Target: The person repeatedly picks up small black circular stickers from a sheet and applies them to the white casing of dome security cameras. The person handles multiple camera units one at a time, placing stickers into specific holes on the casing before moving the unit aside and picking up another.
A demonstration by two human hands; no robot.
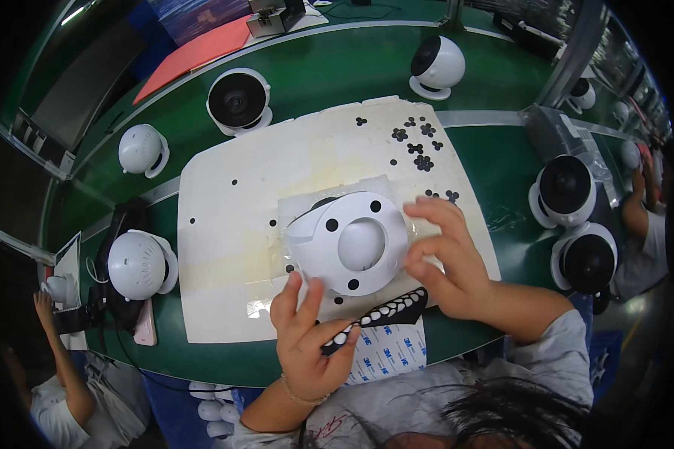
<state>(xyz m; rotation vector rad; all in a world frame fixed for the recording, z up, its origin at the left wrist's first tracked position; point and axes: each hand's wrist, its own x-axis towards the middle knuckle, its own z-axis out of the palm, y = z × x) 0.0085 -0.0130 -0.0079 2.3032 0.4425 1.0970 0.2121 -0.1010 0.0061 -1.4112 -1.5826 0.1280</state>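
In the middle of the work mat lies a white fan-like unit, its round white base (326, 251) turned up. Three black round pads show on the ring around its central opening. My left hand (307, 344) grips a black strip of adhesive pads (386, 308), dotted with pale oval spots, between thumb and fingers. Two of its fingers point up at the base's near left edge. At the base's right side, my right hand (453, 262) has its fingers apart, close to the rim; I see nothing in them. Whether it touches the rim I cannot tell.
The pale mat (225, 284) carries scattered black dots and black pad clusters (424, 162). Several white-and-black units stand around it, including one at left (138, 263) and one at right (567, 188). A patterned backing sheet (389, 352) lies at the near edge. Other people sit at both sides.
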